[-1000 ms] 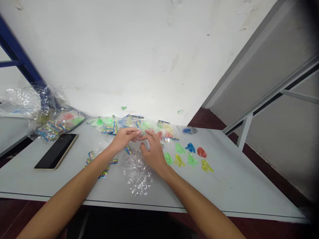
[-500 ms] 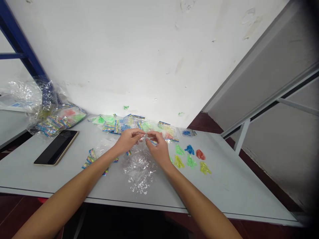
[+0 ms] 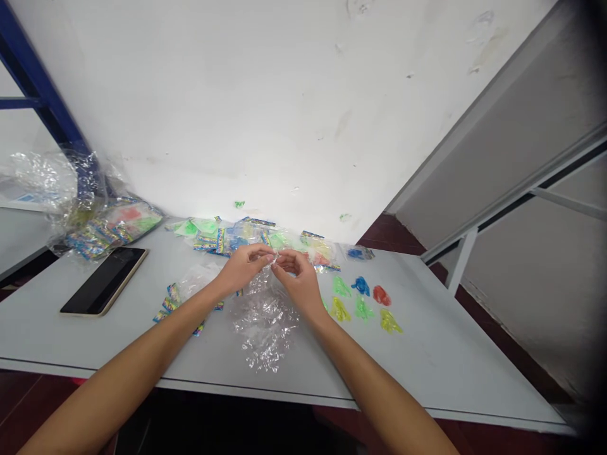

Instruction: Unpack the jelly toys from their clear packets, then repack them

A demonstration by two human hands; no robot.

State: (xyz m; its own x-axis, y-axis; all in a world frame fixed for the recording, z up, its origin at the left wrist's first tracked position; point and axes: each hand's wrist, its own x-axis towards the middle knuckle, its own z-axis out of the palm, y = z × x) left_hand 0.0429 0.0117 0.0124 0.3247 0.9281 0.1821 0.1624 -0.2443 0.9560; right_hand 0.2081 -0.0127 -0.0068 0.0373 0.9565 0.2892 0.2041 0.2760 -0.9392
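A crinkled clear plastic bag hangs from my fingertips and spreads down onto the grey table. My left hand pinches its top edge between thumb and fingers. Close beside it, my right hand is closed on the same edge, thumb towards the fingers. To the right of my right hand lie several small bundles of coloured plastic, among them a blue one, a red one and a yellow one. Behind my hands, a row of clear packets with bright printed labels is partly covered by my fingers.
A dark-screened phone rests on the left of the table. Behind it is a large clear bag of labelled packets. Loose printed labels and thin clear plastic lie left of centre. A white wall stands behind the table.
My fingertips have shifted slightly left and down along the bag's edge, and the right fingers are curled a little more. The bag remains in both hands.
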